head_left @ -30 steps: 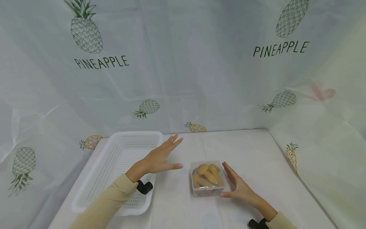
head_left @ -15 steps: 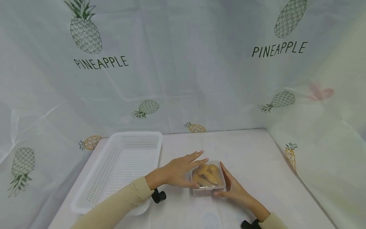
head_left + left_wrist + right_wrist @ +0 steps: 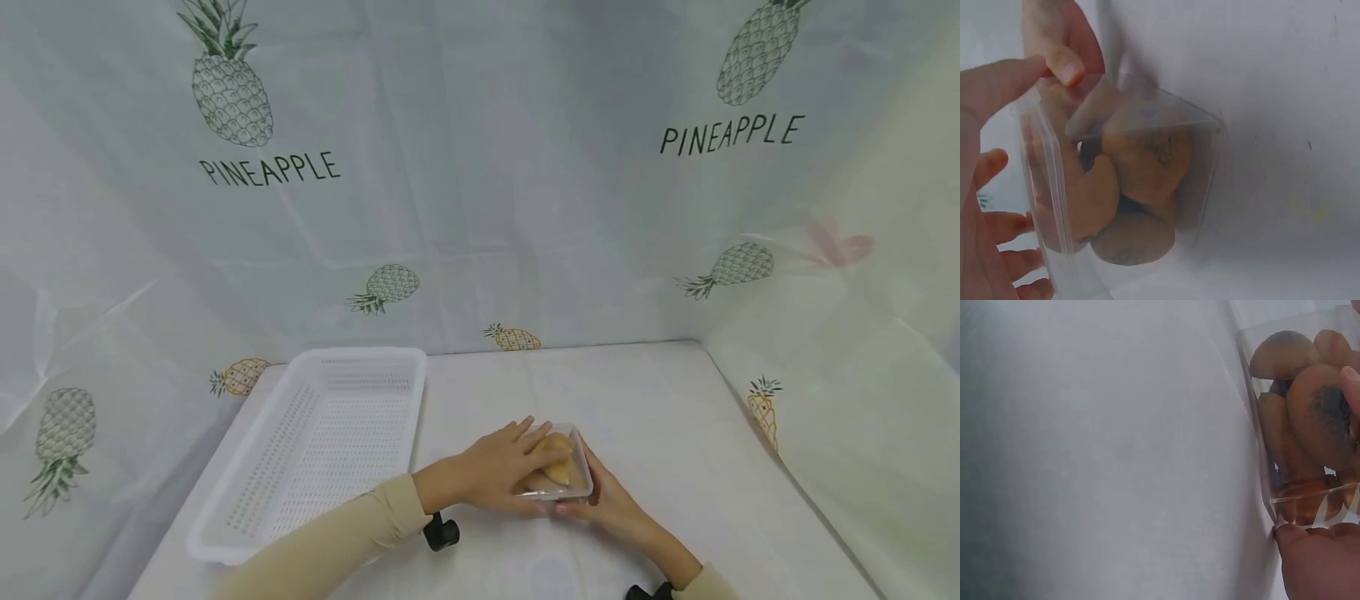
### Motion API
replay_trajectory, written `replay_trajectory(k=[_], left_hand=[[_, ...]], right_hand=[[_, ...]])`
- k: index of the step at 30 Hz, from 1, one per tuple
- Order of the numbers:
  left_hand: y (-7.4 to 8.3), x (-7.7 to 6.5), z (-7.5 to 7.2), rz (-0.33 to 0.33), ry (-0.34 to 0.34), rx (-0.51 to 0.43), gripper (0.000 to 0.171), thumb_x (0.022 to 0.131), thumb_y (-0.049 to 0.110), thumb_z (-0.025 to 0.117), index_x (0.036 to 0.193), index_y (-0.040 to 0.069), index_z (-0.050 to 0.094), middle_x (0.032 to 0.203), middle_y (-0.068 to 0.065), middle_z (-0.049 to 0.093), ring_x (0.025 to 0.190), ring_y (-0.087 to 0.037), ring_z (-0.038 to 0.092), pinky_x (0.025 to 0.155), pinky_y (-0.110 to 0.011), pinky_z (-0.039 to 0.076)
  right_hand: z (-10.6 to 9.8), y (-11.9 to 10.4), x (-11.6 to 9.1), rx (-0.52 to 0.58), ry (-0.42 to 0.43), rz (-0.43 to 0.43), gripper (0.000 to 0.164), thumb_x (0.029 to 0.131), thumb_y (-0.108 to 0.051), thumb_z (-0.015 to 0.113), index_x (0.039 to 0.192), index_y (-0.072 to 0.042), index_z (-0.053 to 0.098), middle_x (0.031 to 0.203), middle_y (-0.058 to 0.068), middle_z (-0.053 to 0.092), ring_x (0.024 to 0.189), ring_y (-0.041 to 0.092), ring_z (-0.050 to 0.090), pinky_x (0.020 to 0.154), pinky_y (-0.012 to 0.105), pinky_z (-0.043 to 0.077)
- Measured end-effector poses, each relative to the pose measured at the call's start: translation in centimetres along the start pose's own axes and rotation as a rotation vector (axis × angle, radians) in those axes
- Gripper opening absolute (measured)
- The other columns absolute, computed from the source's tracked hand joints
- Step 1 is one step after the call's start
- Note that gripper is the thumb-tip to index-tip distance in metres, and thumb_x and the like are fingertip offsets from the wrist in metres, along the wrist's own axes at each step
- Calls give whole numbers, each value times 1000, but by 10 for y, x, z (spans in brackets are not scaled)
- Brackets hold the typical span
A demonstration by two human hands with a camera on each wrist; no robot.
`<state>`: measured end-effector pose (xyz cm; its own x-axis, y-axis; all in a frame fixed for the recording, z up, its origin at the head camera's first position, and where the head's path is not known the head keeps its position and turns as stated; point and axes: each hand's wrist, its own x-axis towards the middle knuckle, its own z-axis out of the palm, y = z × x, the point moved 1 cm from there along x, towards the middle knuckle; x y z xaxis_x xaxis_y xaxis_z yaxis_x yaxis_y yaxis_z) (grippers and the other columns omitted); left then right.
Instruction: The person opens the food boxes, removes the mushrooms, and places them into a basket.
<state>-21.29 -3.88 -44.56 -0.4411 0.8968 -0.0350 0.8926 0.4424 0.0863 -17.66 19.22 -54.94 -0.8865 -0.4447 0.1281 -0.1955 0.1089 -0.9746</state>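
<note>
The left hand [image 3: 491, 473], fingers spread over the lid [image 3: 1057, 181] of the container [image 3: 1202, 162], should press lightly; the right hand [image 3: 611, 505], fingers gripping the side, should steady it.

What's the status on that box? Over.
Left grip spread over clear plastic box; right grip holds its right side. Tan pieces inside. White perforated basket at left, apparently not blocking.

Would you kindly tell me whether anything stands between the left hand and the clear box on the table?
Nothing visible does: the left hand is spread over the top of the clear box, and the right hand holds its right side. The white basket sits to the left, out of the way.
</note>
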Motion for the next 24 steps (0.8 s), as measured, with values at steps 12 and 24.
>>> replay_trajectory(k=[12, 24], left_hand=[[6, 1, 10, -3, 37, 111, 68, 102, 53, 48, 159, 23, 28, 160, -24, 21, 147, -40, 20, 115, -50, 29], [14, 5, 13, 76, 137, 334, 67, 99, 51, 56, 153, 15, 41, 149, -28, 41, 134, -48, 42, 101, -58, 44]], right_hand=[[1, -3, -2, 28, -28, 62, 108, 93, -11, 69, 158, -15, -17, 160, 23, -20, 140, 54, 20, 109, 34, 38], [3, -2, -3, 99, -125, 41, 104, 99, -6, 60, 155, -26, -26, 157, 21, -30, 142, 53, 17, 104, 14, 32]])
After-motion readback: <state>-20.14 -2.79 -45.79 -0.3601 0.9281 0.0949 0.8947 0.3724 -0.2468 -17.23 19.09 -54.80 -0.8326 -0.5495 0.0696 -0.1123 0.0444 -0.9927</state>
